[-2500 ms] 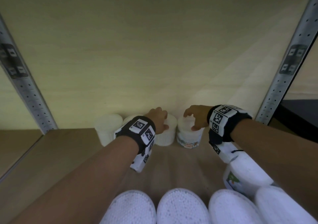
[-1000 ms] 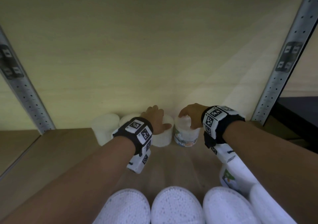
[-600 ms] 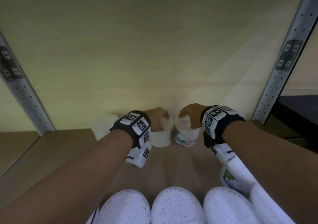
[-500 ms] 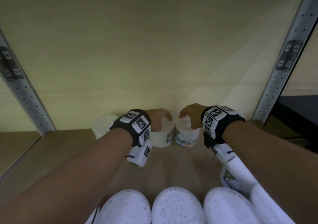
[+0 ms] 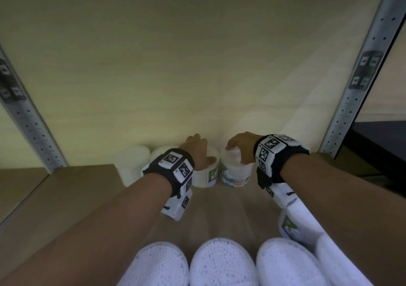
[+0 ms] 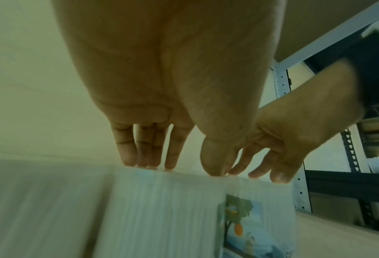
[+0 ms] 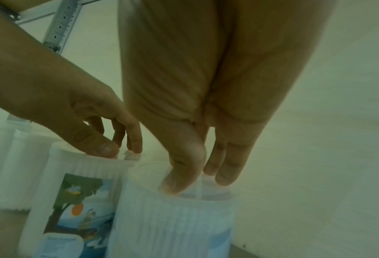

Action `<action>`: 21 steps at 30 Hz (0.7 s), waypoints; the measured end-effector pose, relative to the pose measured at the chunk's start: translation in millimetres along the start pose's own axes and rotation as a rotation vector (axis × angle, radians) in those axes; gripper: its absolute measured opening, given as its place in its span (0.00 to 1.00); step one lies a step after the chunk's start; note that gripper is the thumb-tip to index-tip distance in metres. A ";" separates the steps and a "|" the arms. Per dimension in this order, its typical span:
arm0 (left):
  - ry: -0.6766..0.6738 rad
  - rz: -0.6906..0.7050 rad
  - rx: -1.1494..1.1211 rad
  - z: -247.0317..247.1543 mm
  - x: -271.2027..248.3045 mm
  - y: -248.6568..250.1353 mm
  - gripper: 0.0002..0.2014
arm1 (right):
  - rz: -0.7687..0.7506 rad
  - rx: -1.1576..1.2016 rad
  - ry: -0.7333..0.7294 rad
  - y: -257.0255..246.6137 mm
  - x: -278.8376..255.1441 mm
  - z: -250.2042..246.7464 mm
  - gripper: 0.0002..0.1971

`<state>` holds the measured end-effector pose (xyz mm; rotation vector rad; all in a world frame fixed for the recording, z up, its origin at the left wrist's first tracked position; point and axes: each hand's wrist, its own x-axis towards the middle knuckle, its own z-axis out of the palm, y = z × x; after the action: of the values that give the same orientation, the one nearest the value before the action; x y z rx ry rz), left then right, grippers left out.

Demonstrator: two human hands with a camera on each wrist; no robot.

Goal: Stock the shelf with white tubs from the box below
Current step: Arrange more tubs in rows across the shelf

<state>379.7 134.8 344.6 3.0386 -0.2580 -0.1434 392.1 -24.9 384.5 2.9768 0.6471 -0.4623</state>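
Two white tubs stand side by side at the back of the wooden shelf (image 5: 66, 197). My left hand (image 5: 198, 151) sits on the lid of the left tub (image 5: 204, 177); its fingertips (image 6: 129, 157) and thumb grip the tub's top (image 6: 162, 209), and its picture label faces right. My right hand (image 5: 240, 147) reaches down onto the right tub (image 5: 236, 172). Its thumb and fingers (image 7: 226, 174) pinch into the recessed lid of that tub (image 7: 173, 223). The left hand (image 7: 84, 122) and the left tub (image 7: 73, 192) also show in the right wrist view.
Two more white tubs (image 5: 131, 164) stand left of these against the back panel. Three tubs (image 5: 222, 261) line the front edge, and another (image 5: 290, 226) lies under my right forearm. Perforated metal uprights (image 5: 360, 88) frame both sides. Bare shelf board lies at the left.
The left hand has swung from curled round the tub to lying over its lid, and that tub has turned so its label shows at the right. The right hand has barely moved.
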 end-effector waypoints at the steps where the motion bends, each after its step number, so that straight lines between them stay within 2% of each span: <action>1: -0.005 0.001 -0.005 -0.8 0.1 0.0 0.30 | -0.002 0.002 0.003 0.4 -0.3 -0.2 0.31; 8: -0.100 0.056 -0.116 -6.1 -2.5 -6.3 0.25 | -0.002 0.026 0.010 -0.1 -1.8 -0.8 0.31; 13: -0.155 0.120 -0.186 -10.8 -8.9 -5.9 0.29 | 0.010 0.038 0.016 0.1 -2.0 1.5 0.28; 17: -0.089 0.102 -0.215 -12.6 -10.8 -5.2 0.26 | 0.030 0.059 -0.003 -1.2 -0.2 0.3 0.25; 19: 0.001 0.059 -0.193 -11.8 -9.3 -4.8 0.22 | 0.034 0.062 -0.002 -1.2 -0.2 0.0 0.26; 21: 0.058 -0.005 -0.147 -10.1 -8.1 -3.2 0.24 | 0.035 0.052 -0.002 -1.5 -0.8 -0.1 0.28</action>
<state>373.3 140.2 355.0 2.8924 -0.2256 -0.0710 390.8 -23.8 384.8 3.0302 0.5914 -0.4867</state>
